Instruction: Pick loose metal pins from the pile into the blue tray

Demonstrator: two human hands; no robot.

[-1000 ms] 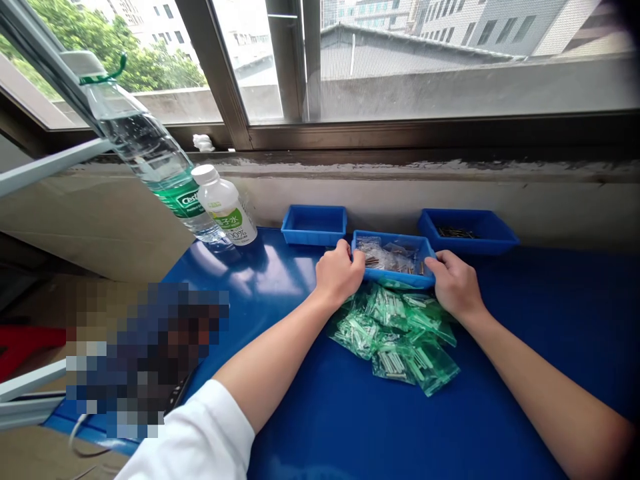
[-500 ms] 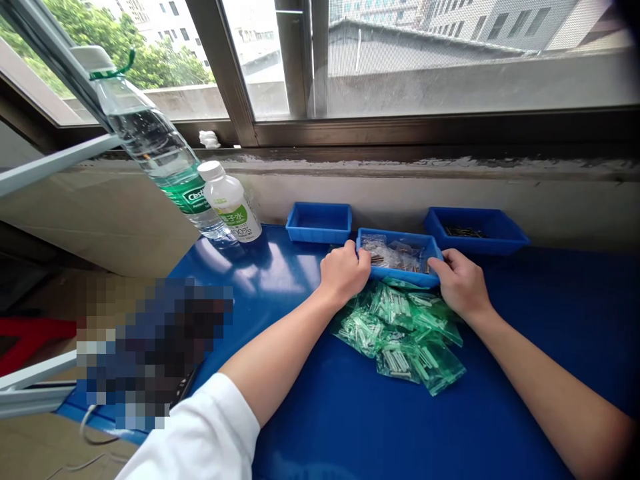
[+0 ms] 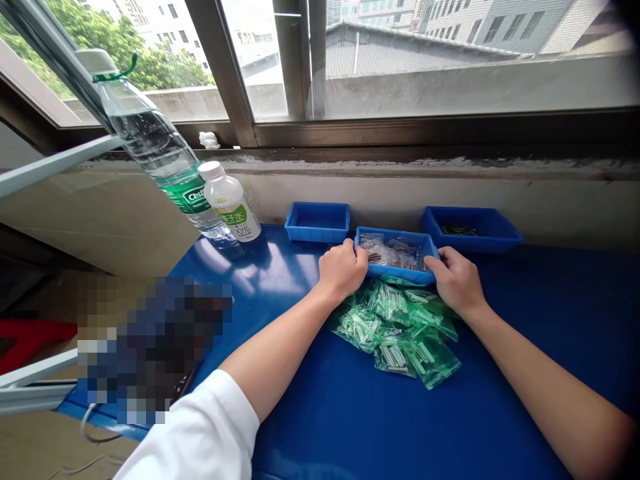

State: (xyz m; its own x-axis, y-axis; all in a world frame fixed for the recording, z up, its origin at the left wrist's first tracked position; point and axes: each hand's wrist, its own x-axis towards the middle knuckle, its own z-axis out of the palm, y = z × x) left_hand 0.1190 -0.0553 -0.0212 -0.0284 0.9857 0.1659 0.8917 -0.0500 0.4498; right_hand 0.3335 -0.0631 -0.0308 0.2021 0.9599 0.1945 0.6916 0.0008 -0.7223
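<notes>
Between my two hands is a blue plastic bin (image 3: pixel 400 274), held by its short ends. My left hand (image 3: pixel 343 270) is closed on its left end, and my right hand (image 3: pixel 457 280) grips the right end with the thumb over the rim. Inside the bin lie clear plastic bags (image 3: pixel 395 253) with small metal parts. Just in front of it, several green zip bags (image 3: pixel 395 333) of silvery pin-like pieces are heaped on the blue table. The fingers under the bin are hidden.
Behind stand a blue bin (image 3: pixel 318 233) at left and another blue bin (image 3: pixel 470 243) with dark screw-like pieces at right. A large water bottle (image 3: pixel 155 140) and a small white bottle (image 3: pixel 231 203) stand at the table's (image 3: pixel 325 413) back left, below the window. A pixelated patch covers the left edge.
Almost nothing differs. The whole view has shifted slightly, and both hands keep their hold on the bin.
</notes>
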